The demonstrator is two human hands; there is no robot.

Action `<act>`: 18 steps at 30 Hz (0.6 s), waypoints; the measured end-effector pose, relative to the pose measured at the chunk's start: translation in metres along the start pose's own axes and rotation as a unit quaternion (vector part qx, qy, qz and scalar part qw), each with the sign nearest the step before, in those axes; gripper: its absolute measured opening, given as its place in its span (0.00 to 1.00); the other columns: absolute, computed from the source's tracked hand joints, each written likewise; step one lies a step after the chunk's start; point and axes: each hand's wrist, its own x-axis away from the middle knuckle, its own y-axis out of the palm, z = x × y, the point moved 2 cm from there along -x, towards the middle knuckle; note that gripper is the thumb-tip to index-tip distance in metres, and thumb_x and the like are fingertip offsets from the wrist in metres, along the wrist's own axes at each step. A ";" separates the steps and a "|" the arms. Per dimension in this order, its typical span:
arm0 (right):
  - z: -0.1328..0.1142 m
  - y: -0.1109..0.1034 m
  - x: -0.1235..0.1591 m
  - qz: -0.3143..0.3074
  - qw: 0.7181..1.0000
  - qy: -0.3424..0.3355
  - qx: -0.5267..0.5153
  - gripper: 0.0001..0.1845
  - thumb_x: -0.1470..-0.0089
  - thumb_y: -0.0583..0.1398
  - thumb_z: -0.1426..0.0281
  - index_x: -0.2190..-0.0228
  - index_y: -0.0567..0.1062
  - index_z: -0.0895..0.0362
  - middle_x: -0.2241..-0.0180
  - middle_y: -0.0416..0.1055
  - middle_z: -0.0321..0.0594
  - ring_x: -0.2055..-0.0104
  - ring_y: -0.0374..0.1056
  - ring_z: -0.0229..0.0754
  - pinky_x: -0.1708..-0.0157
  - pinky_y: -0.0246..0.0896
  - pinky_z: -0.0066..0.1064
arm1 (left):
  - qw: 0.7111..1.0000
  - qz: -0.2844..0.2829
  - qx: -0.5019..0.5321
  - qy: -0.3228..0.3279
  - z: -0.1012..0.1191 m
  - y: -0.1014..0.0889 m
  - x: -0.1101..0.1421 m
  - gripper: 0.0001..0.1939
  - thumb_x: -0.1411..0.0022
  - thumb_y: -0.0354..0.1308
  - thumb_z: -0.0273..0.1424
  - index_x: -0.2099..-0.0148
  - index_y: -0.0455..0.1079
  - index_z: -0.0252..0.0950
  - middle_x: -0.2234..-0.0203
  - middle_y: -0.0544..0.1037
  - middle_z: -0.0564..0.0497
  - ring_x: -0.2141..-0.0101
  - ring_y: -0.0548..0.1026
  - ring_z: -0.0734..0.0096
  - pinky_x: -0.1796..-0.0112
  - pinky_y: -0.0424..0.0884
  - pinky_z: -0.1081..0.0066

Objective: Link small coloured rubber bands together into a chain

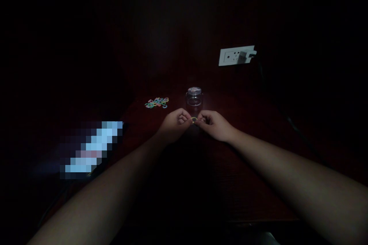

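You have two hands in view, one thing between them: one yellow band [194,118], a small loop, held just on your side of the jar. Left hand [176,124]: grip pinched right down, thumb and fingertips on the band's left side. Right hand [215,125]: same pinch on its right side, mirrored. So two grips, both closed up, one band shared. Your hands are near each other with the loop spanning the gap. Both forearms run in from the bottom corners.

Jar count: one. The clear jar [194,101] stands upright on the dark red counter [247,183], beyond the band, with one lid [194,90] on top.

Loose bands: one pile [157,102], left of the jar and beyond your left hand. Colors you can pick out: green, yellow, pink, blue. They overlap and the light is poor, so an exact count isn't possible; looks like well over ten. One pale blue band [165,107] lies at the pile's near right edge.

Rest: one white socket plate [230,58] behind, one plug [247,54] in its right end. One bright pixelated patch [94,147] left of your left forearm; contents unreadable.
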 end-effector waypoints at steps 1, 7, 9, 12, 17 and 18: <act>0.000 0.000 0.000 -0.001 1.000 -0.002 -0.006 0.11 0.52 0.57 0.63 0.76 0.65 0.59 0.82 0.59 0.31 0.80 0.53 0.31 0.81 0.47 0.24 | 1.000 0.000 0.000 0.000 0.000 0.000 0.000 0.08 0.48 0.56 0.33 0.68 0.64 0.33 0.78 0.69 0.54 0.79 0.63 0.81 0.79 0.58 0.80; -0.001 0.001 0.001 -0.019 1.000 -0.012 -0.018 0.11 0.52 0.57 0.64 0.76 0.65 0.59 0.82 0.59 0.31 0.80 0.54 0.31 0.81 0.47 0.24 | 1.000 -0.002 -0.001 -0.006 0.001 0.001 0.000 0.09 0.48 0.57 0.33 0.68 0.64 0.33 0.79 0.68 0.54 0.80 0.63 0.81 0.79 0.58 0.80; -0.001 0.000 0.001 -0.017 1.000 -0.013 -0.010 0.10 0.52 0.57 0.65 0.77 0.65 0.59 0.82 0.58 0.31 0.80 0.53 0.31 0.81 0.47 0.24 | 1.000 0.000 -0.006 -0.003 0.002 0.000 0.001 0.09 0.48 0.57 0.34 0.68 0.64 0.33 0.79 0.68 0.54 0.80 0.63 0.81 0.79 0.58 0.80; -0.001 0.000 0.001 -0.015 1.000 -0.008 -0.013 0.10 0.52 0.57 0.65 0.76 0.65 0.59 0.82 0.58 0.31 0.80 0.53 0.31 0.81 0.47 0.24 | 1.000 0.003 -0.006 -0.003 0.003 0.000 0.001 0.10 0.48 0.57 0.34 0.68 0.64 0.33 0.79 0.69 0.54 0.80 0.63 0.81 0.80 0.58 0.80; -0.003 0.002 0.001 -0.015 0.999 -0.013 -0.046 0.09 0.53 0.57 0.66 0.73 0.65 0.60 0.81 0.59 0.31 0.80 0.54 0.30 0.81 0.48 0.23 | 1.000 0.002 -0.008 -0.008 0.004 0.001 0.001 0.09 0.48 0.57 0.33 0.68 0.64 0.32 0.79 0.69 0.54 0.80 0.63 0.81 0.79 0.58 0.80; -0.004 0.002 0.001 -0.015 0.999 -0.014 -0.044 0.08 0.52 0.57 0.67 0.74 0.66 0.60 0.81 0.59 0.31 0.80 0.53 0.30 0.81 0.48 0.23 | 1.000 0.002 -0.010 -0.008 0.004 0.001 0.001 0.09 0.48 0.57 0.33 0.68 0.64 0.32 0.79 0.69 0.54 0.80 0.63 0.81 0.79 0.58 0.80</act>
